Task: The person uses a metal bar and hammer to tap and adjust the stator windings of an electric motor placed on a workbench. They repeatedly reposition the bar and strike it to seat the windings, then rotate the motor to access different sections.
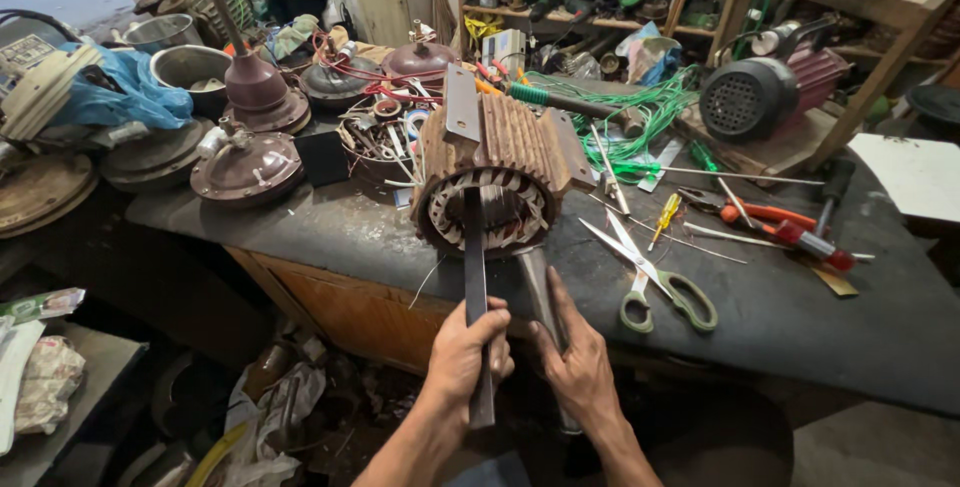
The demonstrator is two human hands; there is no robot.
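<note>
cluttered workbench (800,327), left hand (468,352), flat bar (476,287) upright into stator (500,177)

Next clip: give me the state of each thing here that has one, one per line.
Left hand: closed around a flat metal bar that reaches into the motor core.
Right hand: open, fingers resting on a second bar.
Motor core: lying on its side at the bench edge, windings exposed.
Scissors: open, flat on the bench.

We note: motor stator (500,162) rusty ribbed metal, rough, matt; flat bar (476,277) dark matt metal; scissors (655,282) bright steel blades, green plastic handles; workbench (780,317) top dark, scuffed, matt, front wood.
</note>
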